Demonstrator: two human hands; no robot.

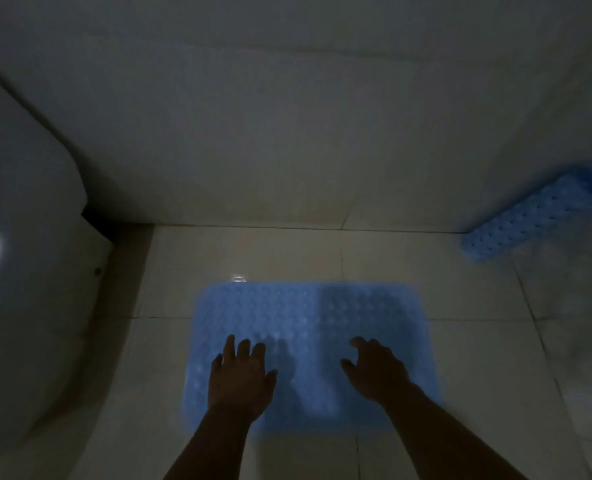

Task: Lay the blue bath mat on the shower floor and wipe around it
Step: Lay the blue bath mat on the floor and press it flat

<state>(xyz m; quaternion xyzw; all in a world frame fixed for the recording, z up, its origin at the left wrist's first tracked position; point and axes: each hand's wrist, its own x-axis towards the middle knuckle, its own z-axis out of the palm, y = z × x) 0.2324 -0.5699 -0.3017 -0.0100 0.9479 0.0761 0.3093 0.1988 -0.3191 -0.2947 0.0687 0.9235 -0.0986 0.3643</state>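
A light blue bath mat (308, 317) with a bumpy surface lies flat on the pale tiled floor (246, 251) in dim light. My left hand (240, 374) rests over its near left part, fingers spread, holding nothing. My right hand (377, 367) hovers over the near right part with fingers curled apart and nothing in them. Whether the hands touch the mat is hard to tell. No cloth is in view.
A white toilet (24, 237) fills the left side. A second blue perforated mat (537, 216) leans against the right wall at the far right corner. The back wall (287, 116) meets the floor just beyond the mat.
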